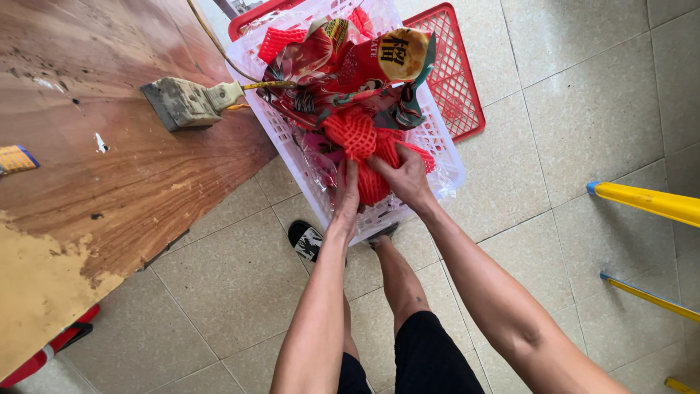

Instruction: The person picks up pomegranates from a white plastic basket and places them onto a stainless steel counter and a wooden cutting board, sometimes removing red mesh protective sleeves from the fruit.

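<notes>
Red foam netting (364, 142) sits on top of a white basket (445, 157) on the floor tiles (583, 109), just beside the wooden counter (109, 146). Both hands are in it: the left hand (347, 193) presses flat against it and the right hand (403, 179) pinches a fold. It looks soft, squishy and light (shiny wrappers (364, 69) lie behind it), so grabbing a bunched part should work best.

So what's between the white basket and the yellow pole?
Just bare floor tiles lie between the white basket and the yellow pole, seen in the head view. Both hands are in the basket.
</notes>
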